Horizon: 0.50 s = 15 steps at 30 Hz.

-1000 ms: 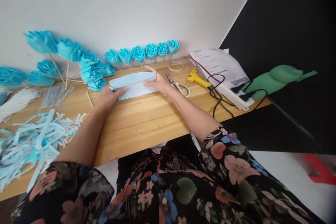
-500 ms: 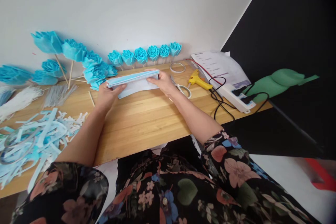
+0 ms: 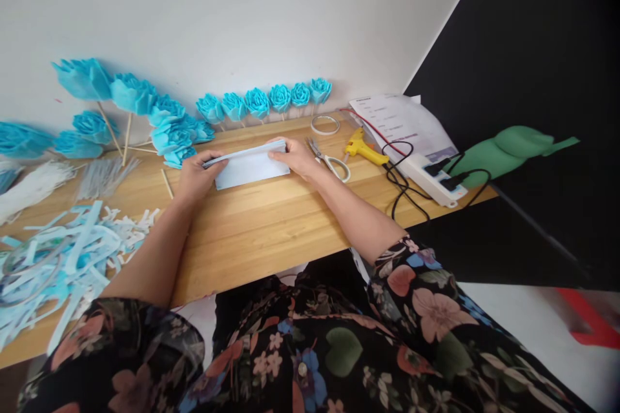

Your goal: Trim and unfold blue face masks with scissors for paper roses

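Observation:
Between my two hands a folded sheet of pale blue non-woven fabric (image 3: 252, 168), resembling face-mask cloth, is held just over the table. My left hand (image 3: 197, 175) pinches its left end, thumb on the near face and fingers behind. At the right end my right hand (image 3: 296, 158) grips it the same way, thumb in front. The whitish side faces me, and the upper edge is folded. Close to my right hand lie white-handled scissors (image 3: 336, 166). A thin stick (image 3: 167, 183) rests left of my left hand.
Blue fabric flowers (image 3: 256, 103) on sticks line the wall, with more flowers (image 3: 82, 79) at left. Cut strips (image 3: 72, 258) heap at front left. A tape roll (image 3: 325, 124), yellow glue gun (image 3: 364, 147), papers (image 3: 404, 119), power strip (image 3: 436, 181) and green roll (image 3: 508, 150) lie right.
The fabric's top edge has tipped away, so the blue band has gone from sight and more of the whitish face shows. Both hands keep their hold.

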### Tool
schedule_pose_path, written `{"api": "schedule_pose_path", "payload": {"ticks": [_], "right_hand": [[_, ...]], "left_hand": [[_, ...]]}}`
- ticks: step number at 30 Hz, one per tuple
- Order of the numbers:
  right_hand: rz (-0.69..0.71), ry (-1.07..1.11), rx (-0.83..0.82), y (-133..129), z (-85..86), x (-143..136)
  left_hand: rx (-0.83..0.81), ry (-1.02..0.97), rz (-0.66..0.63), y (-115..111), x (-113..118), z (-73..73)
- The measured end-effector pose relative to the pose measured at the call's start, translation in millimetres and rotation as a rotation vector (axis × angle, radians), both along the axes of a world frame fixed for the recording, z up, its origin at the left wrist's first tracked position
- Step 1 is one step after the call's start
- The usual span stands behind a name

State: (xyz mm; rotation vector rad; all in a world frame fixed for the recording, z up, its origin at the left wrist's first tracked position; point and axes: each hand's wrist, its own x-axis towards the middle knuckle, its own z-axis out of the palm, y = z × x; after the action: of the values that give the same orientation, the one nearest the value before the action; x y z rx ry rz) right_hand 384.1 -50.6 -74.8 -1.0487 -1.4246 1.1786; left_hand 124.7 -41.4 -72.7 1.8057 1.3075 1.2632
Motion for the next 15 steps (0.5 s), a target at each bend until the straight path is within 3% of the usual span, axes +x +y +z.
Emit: {"api": "schedule_pose_path", "payload": {"ticks": [5,10,15], "right_hand": [[-0.028,0.056,0.084,-1,3.4,-2],[0.049,-0.011,0.003,2,-6.4,0],[0.005,-0.019,-0.015,2,-9.3,0]], "left_hand": [[0.179,-0.137,0.028,-9,5,11.8],[-0.006,0.068,-0.042,-11,3,10.7],[-0.004,0.105,-0.056,-7,0,5.8]]}}
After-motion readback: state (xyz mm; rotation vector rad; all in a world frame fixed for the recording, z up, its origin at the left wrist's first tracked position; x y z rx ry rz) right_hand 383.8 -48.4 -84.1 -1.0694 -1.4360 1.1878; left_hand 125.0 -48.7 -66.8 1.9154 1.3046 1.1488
